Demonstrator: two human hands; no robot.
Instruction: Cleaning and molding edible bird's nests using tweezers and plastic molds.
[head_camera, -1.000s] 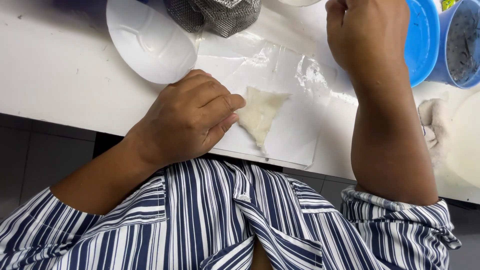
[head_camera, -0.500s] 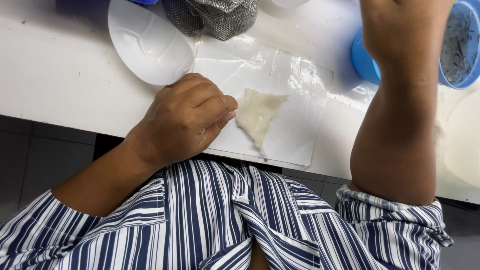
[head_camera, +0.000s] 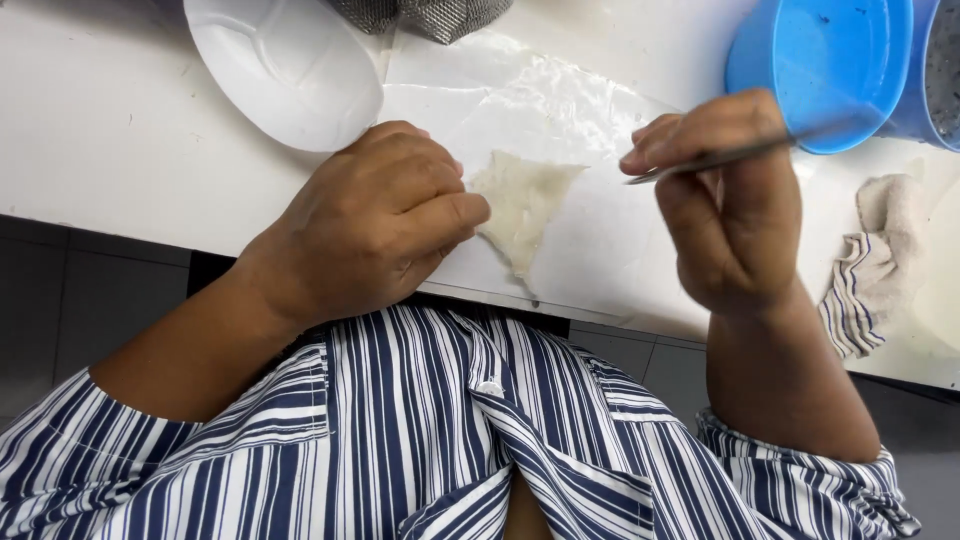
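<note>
A pale, roughly triangular piece of thin, translucent material (head_camera: 522, 205) is laid on a clear plastic sheet (head_camera: 590, 120) spread over the white tabletop (head_camera: 90, 120), close to the tabletop's near edge, with its narrow tip pointed toward that edge. Its left side is pressed down by the left hand (head_camera: 375, 235), whose fingers are curled and bunched together with the knuckles raised; the fingertips are set on the piece's edge. A thin metal tool (head_camera: 715, 160) is pinched in the right hand (head_camera: 730, 210) between thumb and closed fingers, and is held above the sheet, just to the right of the piece, without touching it.

A white shallow dish (head_camera: 285, 65) is placed beyond the left hand, toward the far edge. A blue bowl (head_camera: 825, 65) is seen behind the right hand, near the far right corner. A crumpled striped cloth (head_camera: 875, 265) is left by the right edge.
</note>
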